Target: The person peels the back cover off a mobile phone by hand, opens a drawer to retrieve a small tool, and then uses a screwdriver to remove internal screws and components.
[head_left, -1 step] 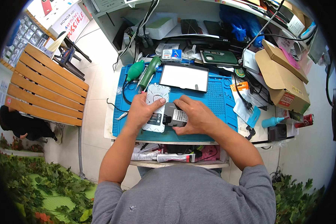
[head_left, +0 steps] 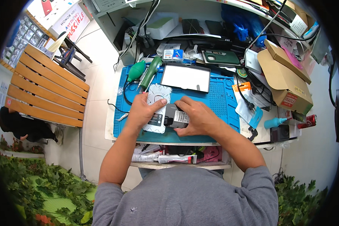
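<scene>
My left hand [head_left: 141,111] is closed on a flat, white, phone-shaped pack [head_left: 161,90] with rounded corners, grey line patterns and a dark patch low down. Its thumb presses on the pack's face. Right beside it, my right hand [head_left: 199,116] grips a small dark grey box [head_left: 171,110] that bears a white label on one side. The box sits against or very near the pack's right edge; I cannot tell whether they touch. Both are over the blue work mat [head_left: 224,109].
Behind my hands lies a shallow black-rimmed tray [head_left: 186,77] with a white inside. A green blower bulb [head_left: 136,71] and a green-handled screwdriver [head_left: 152,73] lie at the mat's far left. An open cardboard box [head_left: 278,81] stands right; tubes [head_left: 177,159] fill the drawer below.
The white pack has shifted very slightly up and to the left in my left hand. Otherwise the hands and the dark box stay almost as they were.
</scene>
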`<state>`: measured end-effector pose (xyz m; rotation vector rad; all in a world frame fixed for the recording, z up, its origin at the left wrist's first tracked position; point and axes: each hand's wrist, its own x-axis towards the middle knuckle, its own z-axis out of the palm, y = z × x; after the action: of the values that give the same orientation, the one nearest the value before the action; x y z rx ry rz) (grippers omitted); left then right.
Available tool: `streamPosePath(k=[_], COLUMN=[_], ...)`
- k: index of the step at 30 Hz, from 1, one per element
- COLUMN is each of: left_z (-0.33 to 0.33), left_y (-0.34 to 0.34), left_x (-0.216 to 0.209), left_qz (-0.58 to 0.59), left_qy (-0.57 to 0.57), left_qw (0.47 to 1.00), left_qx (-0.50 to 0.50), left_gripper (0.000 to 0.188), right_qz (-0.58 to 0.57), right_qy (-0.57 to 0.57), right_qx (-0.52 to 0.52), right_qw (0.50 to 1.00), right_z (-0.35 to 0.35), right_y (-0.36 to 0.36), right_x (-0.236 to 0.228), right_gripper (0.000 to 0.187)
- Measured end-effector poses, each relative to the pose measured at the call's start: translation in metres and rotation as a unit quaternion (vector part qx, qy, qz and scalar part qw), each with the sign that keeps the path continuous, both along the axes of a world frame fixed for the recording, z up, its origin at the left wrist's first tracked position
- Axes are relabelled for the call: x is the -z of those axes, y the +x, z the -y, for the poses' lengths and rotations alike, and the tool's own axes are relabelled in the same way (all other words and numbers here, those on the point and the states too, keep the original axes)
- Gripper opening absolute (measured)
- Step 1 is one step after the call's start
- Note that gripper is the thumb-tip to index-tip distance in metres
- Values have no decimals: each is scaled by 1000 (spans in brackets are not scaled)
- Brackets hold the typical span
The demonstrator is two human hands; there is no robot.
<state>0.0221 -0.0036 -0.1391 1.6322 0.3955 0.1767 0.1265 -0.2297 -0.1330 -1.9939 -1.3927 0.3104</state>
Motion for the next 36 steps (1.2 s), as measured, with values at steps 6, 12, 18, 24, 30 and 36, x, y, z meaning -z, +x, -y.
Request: streamPosePath(k=[6,12,18,24,30,36], left_z=[-5,-8,-15,-20,-15,-12], left_y=[9,17,10,-4,-15,-18], left_x=[-8,-15,-15,-16,-22,-22], left_qz=[-23,-39,-17,-69,-77,-40], left_qy=[3,32,35,80,85,-14], left_qw=[999,997,998,992,990,997], left_qx=[33,50,50,70,76,58], left_gripper=[36,37,41,42,44,50], right_qz=[13,-27,-1,12,-7,23], right_qy=[28,8,43,38,33,12], right_qx=[-31,-81,-70,-70,-59,-59], right_qw=[999,996,997,997,998,998], right_z=[1,3,1,0,1,0], right_y=[2,0,6,6,7,6], right_x=[3,2,4,9,9,-6], right_gripper=[75,78,77,76,76,79])
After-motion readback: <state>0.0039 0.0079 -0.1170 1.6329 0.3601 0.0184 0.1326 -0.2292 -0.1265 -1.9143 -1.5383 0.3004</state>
